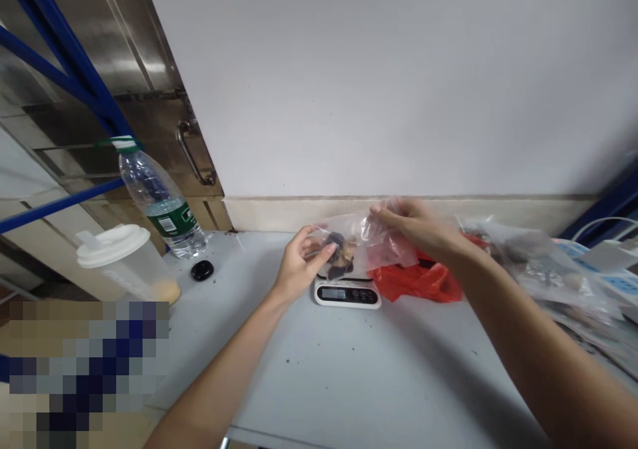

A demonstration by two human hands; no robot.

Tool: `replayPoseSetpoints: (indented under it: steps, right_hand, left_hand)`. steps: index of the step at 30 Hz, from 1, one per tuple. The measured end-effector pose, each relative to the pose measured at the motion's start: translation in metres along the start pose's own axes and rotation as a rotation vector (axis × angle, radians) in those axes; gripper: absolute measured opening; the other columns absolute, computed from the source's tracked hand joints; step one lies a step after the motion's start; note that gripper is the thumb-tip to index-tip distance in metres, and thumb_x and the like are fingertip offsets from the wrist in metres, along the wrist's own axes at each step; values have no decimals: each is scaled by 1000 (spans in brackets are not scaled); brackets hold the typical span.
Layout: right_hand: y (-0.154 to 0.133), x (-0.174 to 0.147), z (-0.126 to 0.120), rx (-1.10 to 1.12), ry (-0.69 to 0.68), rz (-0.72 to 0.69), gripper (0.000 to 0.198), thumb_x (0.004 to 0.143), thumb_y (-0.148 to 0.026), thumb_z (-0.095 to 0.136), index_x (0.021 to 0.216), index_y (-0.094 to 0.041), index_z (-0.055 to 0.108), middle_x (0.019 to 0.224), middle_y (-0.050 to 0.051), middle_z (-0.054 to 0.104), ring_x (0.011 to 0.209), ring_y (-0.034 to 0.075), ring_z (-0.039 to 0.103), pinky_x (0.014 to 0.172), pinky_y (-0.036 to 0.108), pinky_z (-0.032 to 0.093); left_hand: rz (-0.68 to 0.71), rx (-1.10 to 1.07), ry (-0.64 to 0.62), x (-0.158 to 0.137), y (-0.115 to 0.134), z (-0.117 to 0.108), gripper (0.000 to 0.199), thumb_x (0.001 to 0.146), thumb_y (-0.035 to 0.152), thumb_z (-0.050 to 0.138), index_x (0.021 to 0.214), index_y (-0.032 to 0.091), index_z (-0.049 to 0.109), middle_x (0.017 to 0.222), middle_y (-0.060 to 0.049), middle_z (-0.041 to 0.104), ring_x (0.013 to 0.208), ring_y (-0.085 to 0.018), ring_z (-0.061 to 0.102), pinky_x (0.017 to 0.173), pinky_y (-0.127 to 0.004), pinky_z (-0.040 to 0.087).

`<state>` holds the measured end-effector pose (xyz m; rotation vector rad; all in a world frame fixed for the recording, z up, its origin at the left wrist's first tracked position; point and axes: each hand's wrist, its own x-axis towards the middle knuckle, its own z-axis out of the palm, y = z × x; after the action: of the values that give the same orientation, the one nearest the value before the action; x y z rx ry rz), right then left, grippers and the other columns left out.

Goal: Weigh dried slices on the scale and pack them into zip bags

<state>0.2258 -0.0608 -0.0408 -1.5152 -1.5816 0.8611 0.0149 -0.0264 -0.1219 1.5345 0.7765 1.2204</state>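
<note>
A clear plastic bag with dark and tan dried pieces in its bottom is held just above a small white digital scale. My left hand grips the bag's lower left side, thumb in front of the pieces. My right hand, blurred by motion, pinches the bag's upper right end. The scale's display is lit, but its digits are too small to read surely. Behind and right of the scale lies a crumpled red plastic bag, partly under the clear bag.
On the left stand a water bottle, a lidded plastic cup and a round black cap. Several clear bags with contents crowd the right side. A white wall rises behind the grey table.
</note>
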Motion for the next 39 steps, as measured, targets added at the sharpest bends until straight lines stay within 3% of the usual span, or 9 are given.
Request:
replayPoseSetpoints:
  steps: [7,14,17,21,24,26,29,34,39]
  right_hand:
    - [14,-1,-18,-45,-250,50,53,66,-69,73,60,-20,55,55,-2,51,50,11,45,47,26,34]
    - [26,9,-19,-202,-394,54,48,65,-63,72,55,-19,56,53,-2,49,51,12,44,50,27,35]
    - [30,11,-20,-186,-418,50,44,66,-60,71,58,-19,58,55,-2,50,52,12,44,50,27,33]
    - [26,9,-18,-149,-506,28,44,66,-59,72,56,-19,57,53,-4,47,49,10,40,48,26,29]
    - [18,7,-13,-142,-486,9,48,67,-61,71,53,-19,53,50,-5,43,46,8,34,46,26,26]
    - [12,6,-8,-141,-454,11,47,66,-61,73,54,-19,55,49,-5,45,45,8,36,46,26,27]
    - [7,4,-1,-104,-449,9,43,64,-57,77,58,-18,62,54,-2,57,50,11,47,51,27,35]
    - [6,2,6,-62,-500,-30,33,71,-48,74,62,-18,66,61,3,67,59,15,60,61,30,44]
    - [9,4,7,-66,-479,-37,34,71,-50,75,65,-18,66,65,4,70,62,17,63,62,30,47]
  left_hand:
    - [-87,-148,85,10,-11,-10,72,63,48,89,122,20,59,73,3,73,74,-17,71,71,-24,55]
    - [-51,-15,112,14,-23,-18,68,76,42,80,133,20,49,64,6,66,69,-16,70,70,-25,54]
    - [38,158,173,14,-29,-20,55,85,30,68,135,21,46,86,-1,71,77,-17,70,71,-27,55]
    - [339,538,318,8,-25,-17,40,84,16,59,124,22,56,121,-11,63,106,-21,65,86,-33,56]
    - [510,675,203,0,-12,-7,17,89,17,55,103,21,65,100,-7,67,94,-20,65,84,-33,55]
    - [518,621,29,-7,-3,2,10,92,20,55,94,20,65,83,-3,66,76,-16,63,74,-28,54]
    - [470,529,-119,-15,5,13,8,90,27,61,87,19,63,76,-1,64,69,-15,60,68,-26,51]
    - [343,496,-174,-18,6,17,18,83,35,70,77,20,63,74,0,66,66,-14,56,64,-26,47]
    - [269,457,-189,-15,7,15,15,86,28,60,75,20,66,70,-1,68,63,-14,57,61,-25,46]
